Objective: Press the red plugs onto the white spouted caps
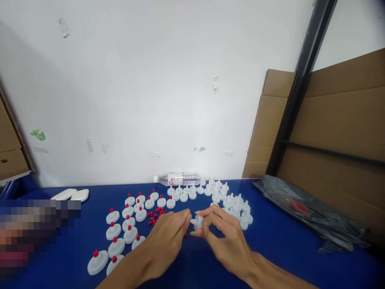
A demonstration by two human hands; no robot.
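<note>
My right hand (224, 235) pinches a white plastic nozzle cap (197, 222) between thumb and fingers, its spout pointing left. Thumb and fingers of my left hand (170, 237) are closed together at the tip of that spout; whatever they hold is hidden. Behind my left hand lies a scatter of small red tips (155, 216). To the left stand several white nozzle caps topped with red tips, among them one at the front (98, 263). Beyond my right hand is a cluster of white nozzle caps with bare spouts (236, 204).
A clear plastic bottle (183, 178) lies on its side against the wall. Dark plastic bags (306, 212) cover the right of the blue table (270, 257), near cardboard (339, 120) and a black metal post (288, 116). Two white flat objects (80, 195) lie far left.
</note>
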